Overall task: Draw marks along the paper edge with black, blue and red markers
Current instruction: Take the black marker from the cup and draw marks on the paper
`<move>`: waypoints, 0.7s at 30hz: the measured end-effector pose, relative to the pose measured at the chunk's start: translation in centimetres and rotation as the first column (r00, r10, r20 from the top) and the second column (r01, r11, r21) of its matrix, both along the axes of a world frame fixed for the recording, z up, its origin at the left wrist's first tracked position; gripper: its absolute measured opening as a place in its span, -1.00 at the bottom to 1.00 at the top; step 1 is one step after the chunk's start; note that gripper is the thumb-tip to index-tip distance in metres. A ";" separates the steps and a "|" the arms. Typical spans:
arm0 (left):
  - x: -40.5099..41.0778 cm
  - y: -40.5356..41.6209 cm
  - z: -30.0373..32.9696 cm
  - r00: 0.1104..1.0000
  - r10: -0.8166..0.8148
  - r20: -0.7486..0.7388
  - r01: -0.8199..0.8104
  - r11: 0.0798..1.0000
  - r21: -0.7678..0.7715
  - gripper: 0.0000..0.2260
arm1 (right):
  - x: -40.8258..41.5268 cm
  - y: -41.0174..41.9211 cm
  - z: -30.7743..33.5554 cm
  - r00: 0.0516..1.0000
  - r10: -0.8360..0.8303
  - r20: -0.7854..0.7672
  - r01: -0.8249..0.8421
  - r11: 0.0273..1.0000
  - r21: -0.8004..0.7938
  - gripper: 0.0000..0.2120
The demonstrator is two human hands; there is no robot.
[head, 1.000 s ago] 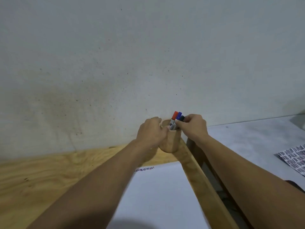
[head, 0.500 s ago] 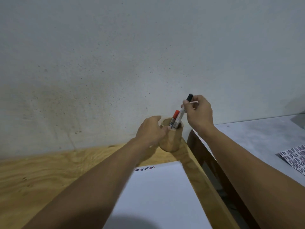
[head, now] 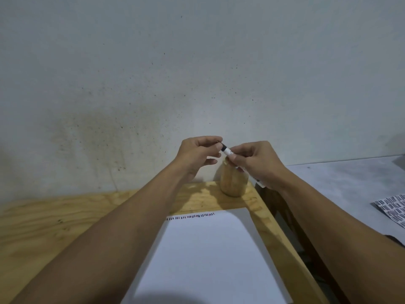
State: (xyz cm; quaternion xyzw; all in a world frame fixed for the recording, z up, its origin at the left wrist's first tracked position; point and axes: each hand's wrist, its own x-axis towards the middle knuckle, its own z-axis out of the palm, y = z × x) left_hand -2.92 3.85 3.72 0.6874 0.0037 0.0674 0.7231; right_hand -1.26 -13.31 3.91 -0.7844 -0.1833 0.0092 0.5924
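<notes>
Right hand: the right hand is hanging in the air above the far right corner of the table, fingers curled tight round the white barrel of a black marker, thumb pressing on top.
Black marker: it is lying slanted between the two hands, black cap end pointing up and left, the back end poking out under the right palm.
Left hand: the left hand is meeting it from the other side, thumb and forefinger pinching narrow on the black cap, the other fingers curling loose underneath.
Cap: it is sitting right at the barrel; I cannot tell whether it is on or coming free.
Holder: the wooden cup is standing upright on the table corner, just below and behind both hands, partly hidden by them; what is inside is not showing.
Paper: the white sheet is lying flat on the wooden table, well below the hands, right side running close along the table's right rim.
Marks: a short row of small dark and red strokes is running along the far edge of the sheet, stopping partway across.
Off to the right: a patterned sheet is lying on a grey surface, well apart from the table.
</notes>
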 end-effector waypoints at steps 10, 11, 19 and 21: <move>-1.6 1.4 -2.5 0.975 0.214 -0.052 -0.220 0.959 -0.178 -0.96 | -1.7 2.0 -2.8 0.956 -0.049 0.288 0.138 0.945 -0.297 -0.87; -1.5 2.2 -2.7 0.964 0.257 -0.064 -0.265 0.948 -0.178 -0.96 | -1.9 1.9 -3.2 0.935 -0.052 0.352 0.175 0.928 -0.329 -0.88; -2.2 4.6 -8.4 0.935 0.349 -0.063 -0.279 0.834 0.475 -0.87 | -2.7 0.6 -4.7 0.924 0.109 -0.368 0.020 0.944 0.328 -0.80; -2.1 4.3 -9.8 0.943 0.328 -0.058 -0.245 0.801 0.546 -0.81 | -2.6 0.2 -5.0 0.860 0.198 -0.470 0.069 0.868 0.492 -0.74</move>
